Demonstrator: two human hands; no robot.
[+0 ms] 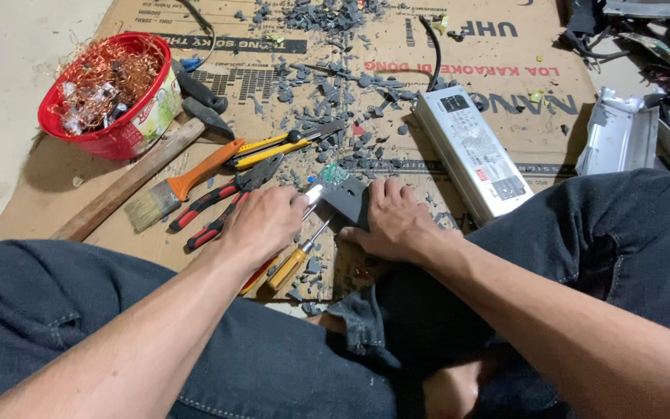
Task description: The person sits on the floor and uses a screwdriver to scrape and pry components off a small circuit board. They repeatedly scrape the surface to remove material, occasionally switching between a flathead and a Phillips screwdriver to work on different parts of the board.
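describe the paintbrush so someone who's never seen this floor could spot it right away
Start at the red bowl of copper wire scraps, upper left on the cardboard. Just below it, beside the long wooden hammer handle, lies the paintbrush: the only tool with an orange handle and pale bristles.

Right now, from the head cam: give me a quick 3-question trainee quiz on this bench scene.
1. True or false: the red bowl holds tangled copper wire.
2. What does the right hand press on? A) the dark grey slab B) the paintbrush C) the white metal box
3. Fill in: the left hand holds a tool whose shiny tip meets the ____ slab.

Key: 1 true; 2 A; 3 dark grey.
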